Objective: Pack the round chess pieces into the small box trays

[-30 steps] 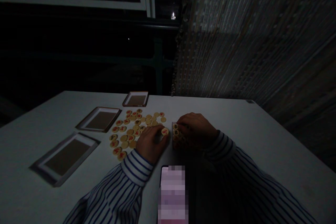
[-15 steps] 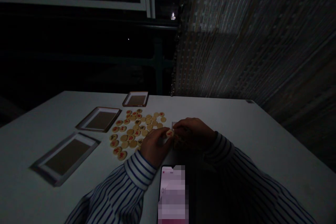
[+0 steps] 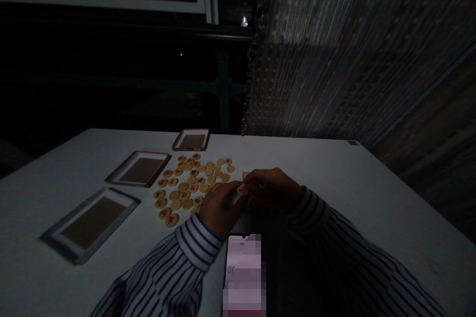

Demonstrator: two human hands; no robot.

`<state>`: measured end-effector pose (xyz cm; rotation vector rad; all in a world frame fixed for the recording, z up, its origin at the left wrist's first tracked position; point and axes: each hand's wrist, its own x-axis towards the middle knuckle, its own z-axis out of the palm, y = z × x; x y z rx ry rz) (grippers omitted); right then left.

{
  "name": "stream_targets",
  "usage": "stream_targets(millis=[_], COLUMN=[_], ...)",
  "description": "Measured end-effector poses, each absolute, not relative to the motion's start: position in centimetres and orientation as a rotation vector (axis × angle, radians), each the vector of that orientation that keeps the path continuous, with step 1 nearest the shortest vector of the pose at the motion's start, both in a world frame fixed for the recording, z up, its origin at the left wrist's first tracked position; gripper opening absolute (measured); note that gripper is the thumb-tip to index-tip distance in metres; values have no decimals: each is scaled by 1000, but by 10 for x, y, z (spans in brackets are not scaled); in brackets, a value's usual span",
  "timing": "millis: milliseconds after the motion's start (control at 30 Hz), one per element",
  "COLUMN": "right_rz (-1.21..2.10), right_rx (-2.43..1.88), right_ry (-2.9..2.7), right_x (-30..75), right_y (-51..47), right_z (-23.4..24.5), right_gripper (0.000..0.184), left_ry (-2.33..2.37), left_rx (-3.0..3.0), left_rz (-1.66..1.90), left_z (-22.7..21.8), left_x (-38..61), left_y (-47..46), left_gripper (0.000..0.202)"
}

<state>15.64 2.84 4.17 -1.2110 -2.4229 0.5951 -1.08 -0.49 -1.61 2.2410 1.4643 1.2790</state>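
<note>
Several round wooden game discs (image 3: 189,181) with red or black marks lie spread on the white table (image 3: 372,198). My left hand (image 3: 219,205) pinches one disc (image 3: 241,189) with a red mark at its fingertips. My right hand (image 3: 273,189) is curled over a small clear box (image 3: 247,177) that holds stacked discs; its fingertips touch the pinched disc. Both hands meet just right of the spread. Both sleeves are white with blue stripes. The room is dim.
Three shallow box trays lie to the left: a near tray (image 3: 91,223), a middle tray (image 3: 139,168) and a far tray (image 3: 191,139). A lit phone (image 3: 243,272) lies at the near edge between my arms. A bead curtain (image 3: 353,59) hangs behind the table.
My left hand has carried the red-marked disc rightward from the spread to the box. My right hand has closed in over the box, hiding the stacked discs seen earlier.
</note>
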Motion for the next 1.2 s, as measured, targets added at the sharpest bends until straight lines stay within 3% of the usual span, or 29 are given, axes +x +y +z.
stream_targets(millis=[367, 667, 1200], right_rz=[560, 535, 585], right_rx=[-1176, -1167, -1161], right_ry=[-2354, -2307, -2352], right_x=[158, 156, 157], right_y=[31, 28, 29], right_z=[41, 43, 41], right_gripper=[15, 15, 16], left_ry=[1471, 1156, 1136], left_rx=[1839, 1198, 1167], left_rz=[1311, 1300, 1328], left_z=[-17, -6, -10], left_x=[-8, 0, -4], left_y=[-4, -4, -1], left_gripper=[32, 27, 24])
